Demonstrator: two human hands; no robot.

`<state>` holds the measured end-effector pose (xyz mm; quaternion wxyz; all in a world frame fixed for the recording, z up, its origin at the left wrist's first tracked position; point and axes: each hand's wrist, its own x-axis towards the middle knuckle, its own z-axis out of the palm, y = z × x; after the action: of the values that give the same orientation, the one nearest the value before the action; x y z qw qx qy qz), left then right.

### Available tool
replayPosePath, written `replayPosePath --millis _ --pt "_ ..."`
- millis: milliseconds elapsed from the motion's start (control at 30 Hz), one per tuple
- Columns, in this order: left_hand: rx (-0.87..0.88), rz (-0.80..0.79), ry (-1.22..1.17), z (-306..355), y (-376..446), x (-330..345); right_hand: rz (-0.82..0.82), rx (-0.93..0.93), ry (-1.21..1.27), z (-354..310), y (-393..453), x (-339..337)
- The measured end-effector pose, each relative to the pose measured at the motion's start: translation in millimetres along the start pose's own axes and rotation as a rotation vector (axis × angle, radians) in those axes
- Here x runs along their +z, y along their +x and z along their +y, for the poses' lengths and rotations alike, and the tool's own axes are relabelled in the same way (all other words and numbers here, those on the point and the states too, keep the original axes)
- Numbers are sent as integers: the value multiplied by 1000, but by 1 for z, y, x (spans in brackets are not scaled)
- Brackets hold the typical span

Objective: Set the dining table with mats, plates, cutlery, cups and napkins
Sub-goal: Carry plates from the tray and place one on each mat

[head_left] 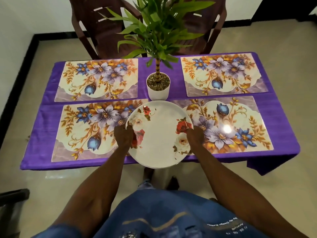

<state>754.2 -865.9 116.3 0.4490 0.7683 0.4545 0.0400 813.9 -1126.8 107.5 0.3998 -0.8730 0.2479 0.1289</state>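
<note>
A round white plate [160, 133] with red and white roses hangs over the table's near edge, between the two near mats. More rims show under its lower edge, so it tops a stack. My left hand [123, 136] grips its left rim and my right hand [195, 136] grips its right rim. Several floral mats lie on the purple tablecloth [281, 107]: near left [89, 133], near right [231, 124], far left [97, 79] and far right [224, 75]. No cutlery, cups or napkins show.
A potted plant in a white pot [158, 89] stands at the table's centre, just beyond the plate. Two dark plastic chairs, one on the left [103, 28] and one on the right [202, 31], stand behind the far edge. Pale tiled floor surrounds the table.
</note>
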Motion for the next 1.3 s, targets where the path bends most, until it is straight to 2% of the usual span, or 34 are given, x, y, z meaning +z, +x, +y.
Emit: replayPosePath --millis 167,333,433,700,1000,1200,1300 --pt "22 -14 21 -5 4 2 0 -30 3 -2 -4 -3" --pt "35 52 41 -5 -7 -5 131 -120 -56 5 -5 2" --pt "58 89 143 -10 -14 -9 163 -143 -52 6 -7 3" --pt "53 110 244 -19 -6 -9 109 -135 -1 -6 -11 -9" --pt "63 125 229 -17 -7 -10 110 -129 27 -10 -13 -18" --pt "10 7 270 -22 -7 -10 -55 -152 -16 -8 -7 -15" --pt "7 -26 222 -23 -5 -8 -54 -156 -32 -9 -6 -14"
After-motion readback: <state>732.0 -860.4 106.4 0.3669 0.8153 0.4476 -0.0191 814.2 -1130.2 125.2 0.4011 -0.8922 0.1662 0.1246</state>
